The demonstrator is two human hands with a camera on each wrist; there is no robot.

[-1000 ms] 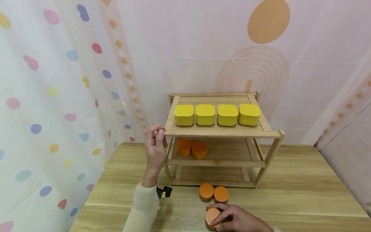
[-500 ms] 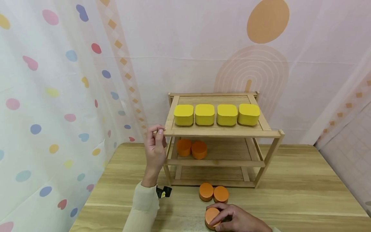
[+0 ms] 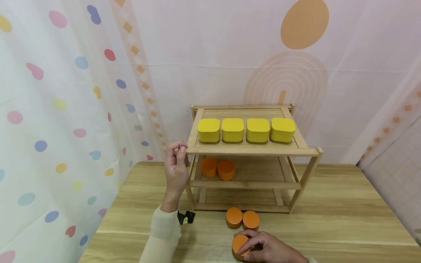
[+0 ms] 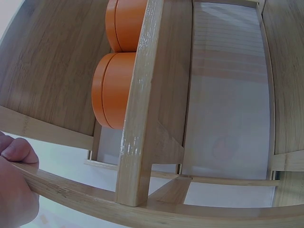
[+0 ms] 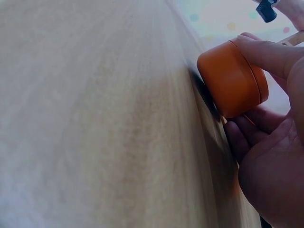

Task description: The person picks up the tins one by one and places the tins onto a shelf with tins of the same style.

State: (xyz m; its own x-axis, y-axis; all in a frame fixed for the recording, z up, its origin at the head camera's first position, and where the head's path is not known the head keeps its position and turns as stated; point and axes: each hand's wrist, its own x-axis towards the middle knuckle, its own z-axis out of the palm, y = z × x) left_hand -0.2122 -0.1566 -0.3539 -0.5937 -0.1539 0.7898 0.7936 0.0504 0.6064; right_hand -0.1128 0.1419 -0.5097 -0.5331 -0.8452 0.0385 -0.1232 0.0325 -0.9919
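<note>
Orange lidded canister [image 3: 238,241] is pinched in the right hand [image 3: 268,248], down at the tabletop [image 3: 345,208]; two matching canisters [image 3: 234,218] stand just beyond that hand. Farther forward, the left hand [image 3: 176,171] grips a wooden shelf rack [image 3: 245,185] at its corner.

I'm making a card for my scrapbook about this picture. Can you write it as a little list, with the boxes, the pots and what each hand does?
Shelf: wooden, three levels, on the table
Up top: four yellow boxes in a row
Middle: two orange pots, close together toward the left
In front of the shelf: two more pots on the table
Left hand: holds the shelf's top front left corner
Right hand: grips a fifth pot, orange too
Behind: pale curtain with printed shapes
</note>
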